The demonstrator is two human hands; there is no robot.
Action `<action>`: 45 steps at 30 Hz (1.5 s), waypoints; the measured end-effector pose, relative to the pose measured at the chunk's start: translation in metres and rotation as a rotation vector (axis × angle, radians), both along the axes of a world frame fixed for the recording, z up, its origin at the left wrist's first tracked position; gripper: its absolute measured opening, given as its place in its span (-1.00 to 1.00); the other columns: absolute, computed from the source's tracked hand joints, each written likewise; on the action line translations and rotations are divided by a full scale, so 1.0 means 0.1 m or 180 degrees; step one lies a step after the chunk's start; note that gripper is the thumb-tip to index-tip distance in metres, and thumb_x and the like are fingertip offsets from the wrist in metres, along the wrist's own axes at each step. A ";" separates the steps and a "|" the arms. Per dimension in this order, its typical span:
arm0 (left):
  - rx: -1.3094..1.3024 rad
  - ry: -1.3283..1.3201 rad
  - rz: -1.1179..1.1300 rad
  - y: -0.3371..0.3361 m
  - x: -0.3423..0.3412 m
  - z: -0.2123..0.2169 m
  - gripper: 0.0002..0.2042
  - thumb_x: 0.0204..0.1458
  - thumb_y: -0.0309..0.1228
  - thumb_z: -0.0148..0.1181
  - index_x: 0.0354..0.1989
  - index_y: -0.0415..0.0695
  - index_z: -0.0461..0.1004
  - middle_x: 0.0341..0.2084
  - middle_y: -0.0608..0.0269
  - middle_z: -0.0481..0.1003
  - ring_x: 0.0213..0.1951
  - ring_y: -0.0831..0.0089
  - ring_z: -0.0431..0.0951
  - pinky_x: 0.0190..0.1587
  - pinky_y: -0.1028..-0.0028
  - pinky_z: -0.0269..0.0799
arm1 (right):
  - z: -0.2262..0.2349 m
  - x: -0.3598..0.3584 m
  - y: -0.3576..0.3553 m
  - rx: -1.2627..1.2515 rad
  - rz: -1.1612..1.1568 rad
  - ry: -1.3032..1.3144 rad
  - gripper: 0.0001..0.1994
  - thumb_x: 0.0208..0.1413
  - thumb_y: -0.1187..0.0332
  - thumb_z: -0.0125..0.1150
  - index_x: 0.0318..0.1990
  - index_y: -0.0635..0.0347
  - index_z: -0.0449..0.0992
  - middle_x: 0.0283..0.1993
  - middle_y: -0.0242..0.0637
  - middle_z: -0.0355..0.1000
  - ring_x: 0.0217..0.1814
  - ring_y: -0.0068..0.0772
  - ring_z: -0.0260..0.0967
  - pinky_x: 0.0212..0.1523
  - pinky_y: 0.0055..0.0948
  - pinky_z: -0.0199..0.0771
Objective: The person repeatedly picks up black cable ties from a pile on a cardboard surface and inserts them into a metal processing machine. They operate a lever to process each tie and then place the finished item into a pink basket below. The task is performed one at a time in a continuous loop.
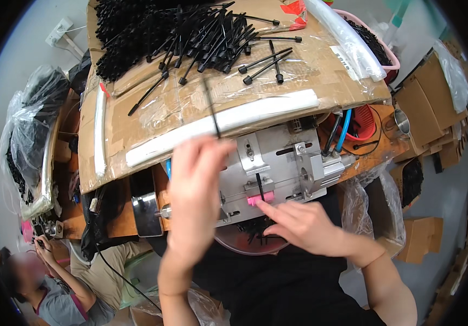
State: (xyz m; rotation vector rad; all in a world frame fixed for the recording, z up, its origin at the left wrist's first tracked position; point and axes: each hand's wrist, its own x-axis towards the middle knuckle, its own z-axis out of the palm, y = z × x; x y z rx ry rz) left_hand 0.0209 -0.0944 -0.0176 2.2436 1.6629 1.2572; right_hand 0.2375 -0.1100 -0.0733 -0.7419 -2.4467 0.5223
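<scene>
My left hand (198,165) is raised over the left part of a metal fixture (283,157), its fingers closed on a thin black rod (211,106) that points up and away, blurred by motion. My right hand (307,225) holds nothing; its index finger is stretched out and touches a small pink block (261,199) at the near side of the fixture. Another black rod (259,183) sits in the fixture, running to the pink block. Farther off, a heap of black rods with knobbed ends (212,41) lies on a cardboard sheet (190,108).
White padded strips (223,126) edge the cardboard. A basin (253,244) with black pieces is below the fixture. A phone (147,209) lies left, a red basket (360,124) right, beside blue hoses (344,130). Another person (71,293) works at lower left.
</scene>
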 end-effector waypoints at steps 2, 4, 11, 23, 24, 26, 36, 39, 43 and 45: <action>-0.0083 0.0244 0.0196 -0.43 0.14 -0.20 -0.50 -0.09 -0.74 0.09 0.12 -0.25 0.46 -0.17 0.02 0.42 -0.16 0.14 0.45 -0.10 0.29 0.42 | 0.29 -0.02 0.34 0.0867 -0.0061 -0.0009 -0.44 -0.08 0.34 0.36 0.16 0.23 0.47 -0.46 -0.40 0.40 -0.46 -0.48 0.39 -0.52 -0.47 0.41; -0.0269 0.0362 0.0087 -0.73 0.34 -0.40 -0.38 -0.10 -0.74 0.09 0.27 -0.35 0.31 -0.17 0.02 0.41 -0.16 0.16 0.43 -0.08 0.33 0.41 | 0.61 -0.17 0.84 0.1584 -0.0611 0.0034 -0.67 -0.02 0.40 0.24 -0.03 0.13 0.54 -0.51 -0.40 0.43 -0.47 -0.41 0.44 -0.54 -0.42 0.40; -0.0937 0.0832 -0.0032 -0.91 0.67 -0.74 -0.28 -0.16 -0.70 0.13 0.32 -0.44 0.14 -0.16 0.06 0.36 -0.18 0.24 0.39 -0.04 0.37 0.40 | 1.19 -0.54 2.32 0.0933 -0.0260 -0.1545 -0.88 0.04 0.43 0.21 -0.30 0.23 0.61 -0.39 -0.13 0.56 -0.30 -0.16 0.53 -0.22 -0.22 0.49; -0.1015 0.0810 -0.0229 -0.81 0.52 -0.52 -0.30 -0.13 -0.68 0.14 0.33 -0.37 0.18 -0.19 0.08 0.37 -0.15 0.21 0.40 -0.02 0.37 0.39 | 1.42 -0.50 2.20 -0.0164 0.0039 -0.1058 -0.85 0.08 0.45 0.23 -0.23 0.34 0.57 -0.45 -0.20 0.56 -0.34 -0.47 0.55 -0.34 -0.45 0.51; -0.0967 0.0657 -0.0318 -0.72 0.37 -0.37 -0.32 -0.11 -0.68 0.14 0.32 -0.31 0.23 -0.20 0.08 0.38 -0.16 0.21 0.40 -0.02 0.37 0.39 | 1.43 -0.48 2.13 -0.0307 0.0056 -0.0628 -0.85 0.09 0.47 0.23 -0.21 0.35 0.55 -0.42 -0.20 0.57 -0.33 -0.49 0.55 -0.37 -0.49 0.52; -0.0545 0.0561 0.0041 -0.40 0.01 -0.12 -0.42 -0.06 -0.72 0.11 0.24 -0.21 0.36 -0.18 0.03 0.41 -0.14 0.15 0.41 -0.02 0.16 0.36 | 1.39 -0.32 1.99 -0.0617 -0.0019 0.0175 -0.84 0.10 0.52 0.23 -0.17 0.36 0.52 -0.36 -0.20 0.58 -0.31 -0.54 0.55 -0.42 -0.57 0.52; -0.0396 0.0690 0.0742 1.13 -1.01 0.18 -0.91 -0.02 -0.54 0.27 -0.34 -0.24 0.54 -0.44 0.05 0.48 -0.33 0.15 0.51 -0.23 0.26 0.41 | 0.38 0.05 0.47 0.0379 -0.0260 0.1312 -0.47 -0.15 0.65 0.43 0.07 0.39 0.47 -0.36 -0.20 0.55 -0.41 -0.49 0.51 -0.50 -0.52 0.53; -0.0619 0.0563 0.0411 1.02 -0.93 0.21 -0.89 -0.02 -0.49 0.30 -0.34 -0.23 0.54 -0.52 0.13 0.42 -0.45 0.25 0.43 -0.34 0.30 0.34 | -0.12 0.11 -0.15 0.0560 -0.0520 0.0816 -0.41 -0.14 0.46 0.50 0.12 0.42 0.47 -0.56 -0.34 0.40 -0.63 -0.49 0.33 -0.60 -0.48 0.33; -0.1231 0.0321 -0.0162 0.80 -0.86 0.36 -0.72 -0.08 -0.29 0.42 -0.35 -0.22 0.51 -0.62 0.25 0.26 -0.53 0.41 0.28 -0.45 0.38 0.25 | -0.47 -0.02 -0.36 0.0326 -0.0640 0.0569 -0.40 -0.07 0.47 0.44 0.18 0.44 0.41 -0.62 -0.38 0.31 -0.64 -0.51 0.29 -0.59 -0.45 0.29; -0.1274 0.0520 -0.0147 0.70 -0.79 0.44 -0.70 -0.09 -0.28 0.43 -0.34 -0.21 0.49 -0.63 0.25 0.25 -0.53 0.41 0.29 -0.45 0.37 0.25 | -0.51 -0.12 -0.30 0.0281 -0.0614 0.0603 -0.40 -0.05 0.48 0.43 0.19 0.45 0.40 -0.61 -0.38 0.32 -0.63 -0.50 0.31 -0.58 -0.44 0.30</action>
